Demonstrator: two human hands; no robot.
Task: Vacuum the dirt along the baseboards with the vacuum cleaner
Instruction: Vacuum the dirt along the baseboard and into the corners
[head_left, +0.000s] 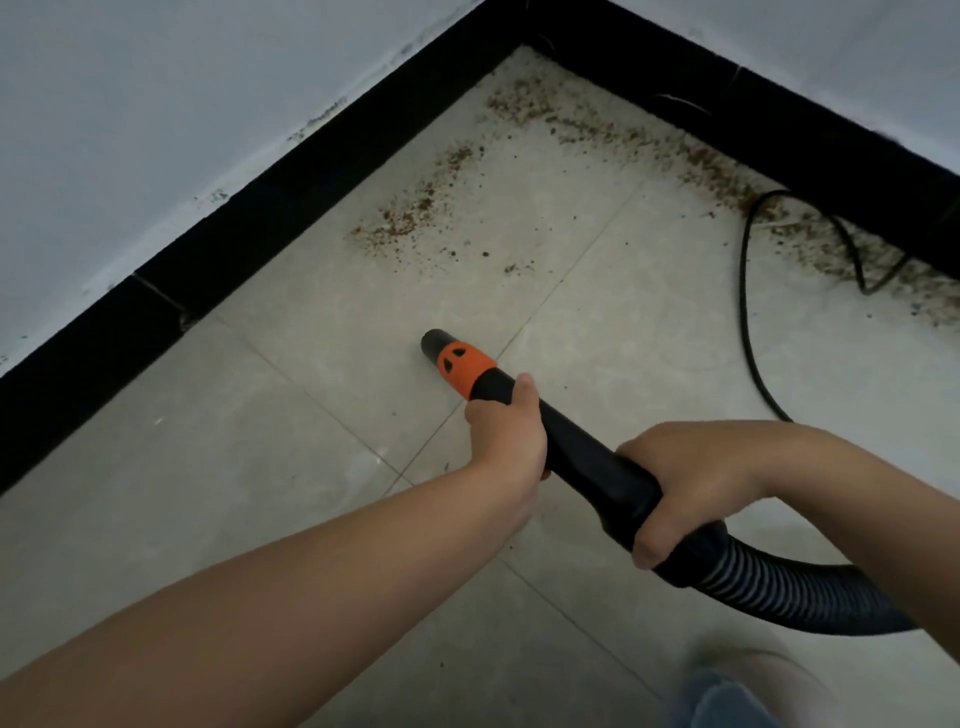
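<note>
A: Right, both hands are on the vacuum tube (582, 447). The left hand (506, 434) holds it close behind the orange collar (464, 370), fingers curled round it and thumb up on top. The right hand (675, 480) grips farther back, where the stiff tube meets the ribbed hose (779, 587), fingers wrapped round the underside.

B: And the nozzle (432, 344)?

A: Just ahead of the left fingers, tipped down toward the floor tiles (208, 493). Whether it touches the floor I can't tell. It sits over bare tile, well short of any dirt.

B: So where's the mess?

A: One brown patch (410, 213) lies beyond the nozzle, near the left-hand baseboard (249, 218). A longer trail (649, 140) runs along the far baseboard (779, 119), up and to the right of both sets of fingers, starting near the corner. A black cord (745, 291) loops across the floor through the far end of that trail.

B: Your read on the step?

A: I'd call it the approach: plenty of dirt left, none under the nozzle. The next move looks like a push forward from the left fingers into the near patch, then a sweep toward the corner and along the far board.

B: Anything to watch?

A: The cord. The nozzle may snag or suck it there, so it likely needs working around.
</note>
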